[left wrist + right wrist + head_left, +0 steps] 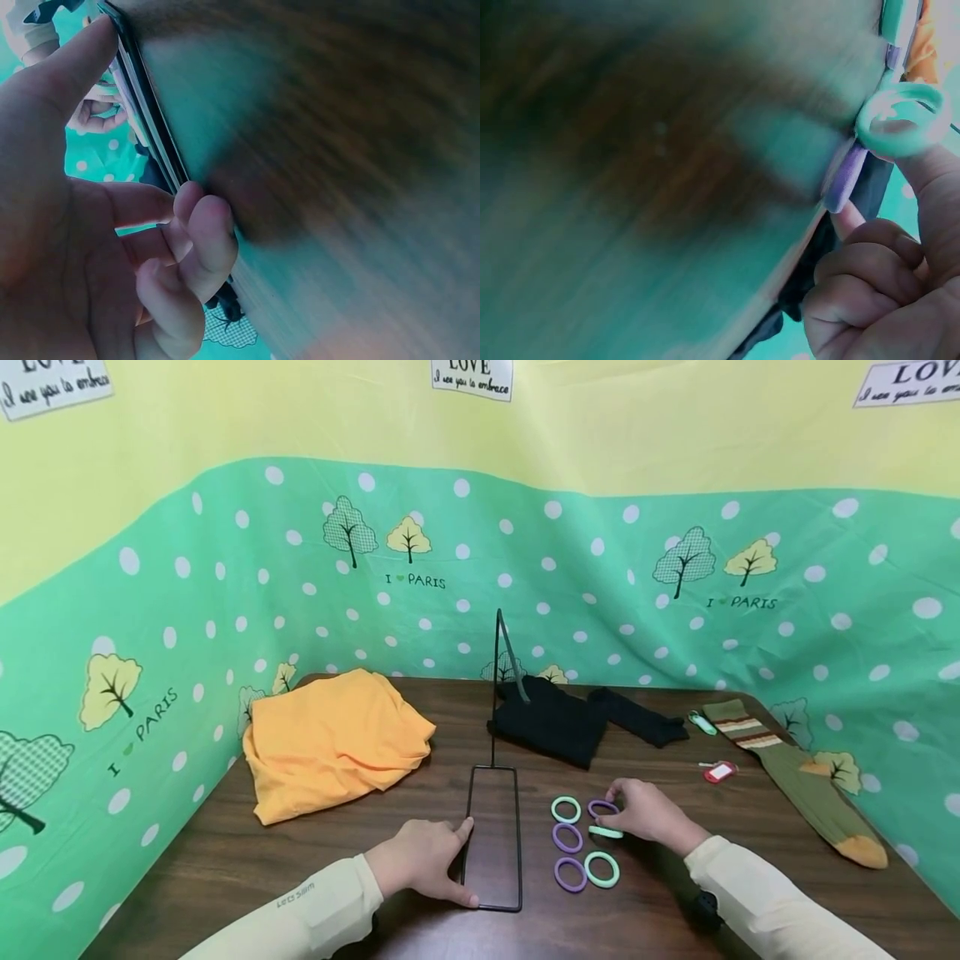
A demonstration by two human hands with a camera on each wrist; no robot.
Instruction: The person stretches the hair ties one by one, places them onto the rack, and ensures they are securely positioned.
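The left hand [425,857] braces the black wire stand's [518,839] base with spread thumb and index finger. Right of the stand, the right hand [647,810] pinches 1 purple ring [590,810]; 1 mint-green ring [605,832], tilted by its thumb, seems best slipped clear.

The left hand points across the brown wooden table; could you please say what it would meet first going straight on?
Probably the rectangular base of the black metal rod stand, which its fingers appear to touch.
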